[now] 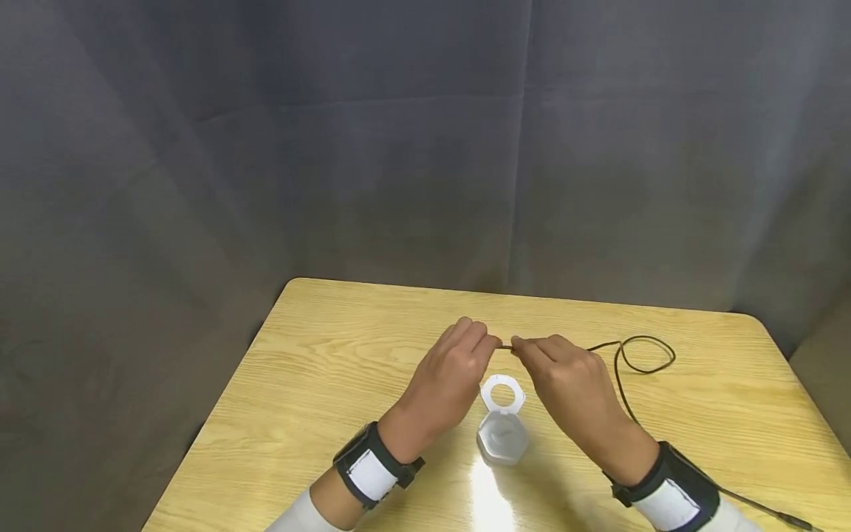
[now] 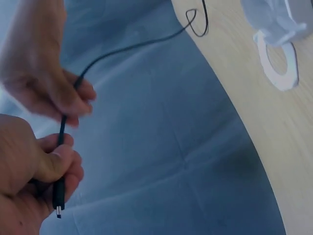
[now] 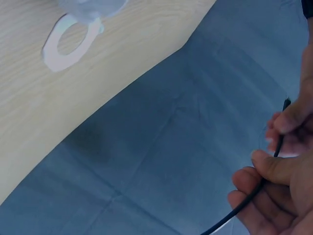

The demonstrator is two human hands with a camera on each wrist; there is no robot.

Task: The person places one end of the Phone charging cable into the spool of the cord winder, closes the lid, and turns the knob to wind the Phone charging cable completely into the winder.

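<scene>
Both hands pinched one thin black cable above the table: the left hand had thumb and curled fingers closed round the plug end, whose small metal tip stuck out below the fist, and the right hand pinched the cord just beside it between thumb and fingertips. The two sets of fingertips nearly met, held over the far middle of the wooden table. From the right hand the cable ran off to the right, made a loose loop on the tabletop and trailed back past the right wrist to the near edge. Just under the hands stood a small clear plastic container, its white hinged lid flipped open and lying flat on the far side. Glare hid whether anything lay inside it.
</scene>
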